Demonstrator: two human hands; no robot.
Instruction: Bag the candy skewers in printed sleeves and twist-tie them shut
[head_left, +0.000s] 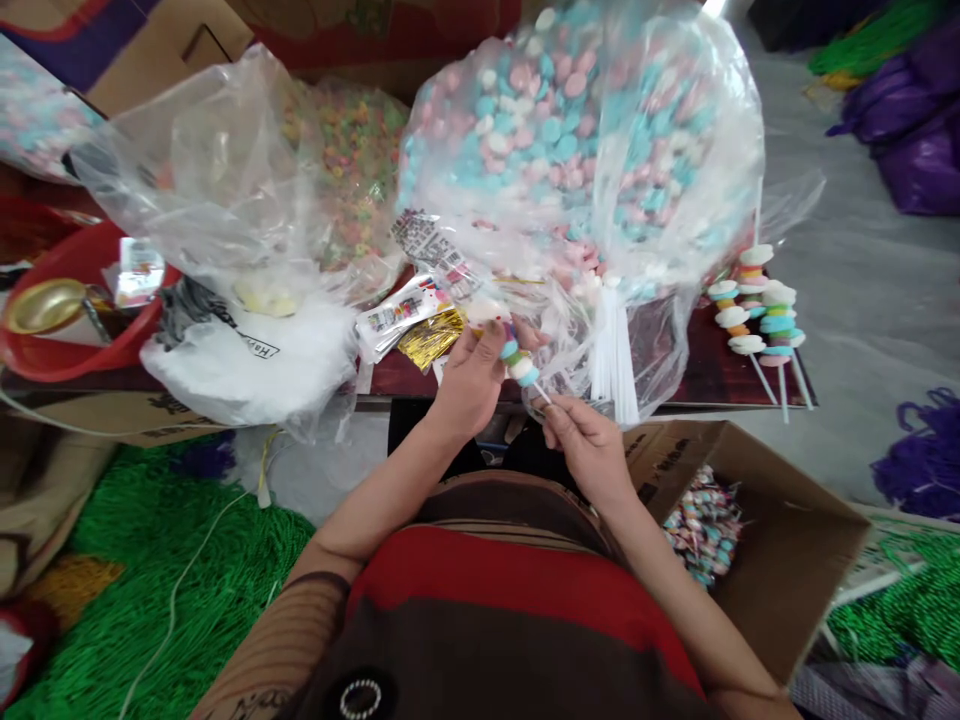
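A candy skewer (519, 362) with blue, green and white pieces on a white stick is held between both hands. My left hand (474, 380) is closed around its upper end, where a wrapper seems to cover part of the candy. Lower down, my right hand (585, 440) pinches the bare stick. Just left of the skewer lie printed wrappers (405, 312) and a bundle of gold twist ties (433, 338). Behind my right hand, a bunch of white sticks (613, 360) rests in clear plastic. Several finished-looking candy skewers (777, 310) lie at the table's right end.
A large clear bag of pastel candies (555, 130) fills the table's back, beside a bag of colourful rings (356, 160). At left are a white plastic bag (255, 360) and a red basin (112, 330). An open cardboard box (780, 540) holding wrapped candy stands low at right.
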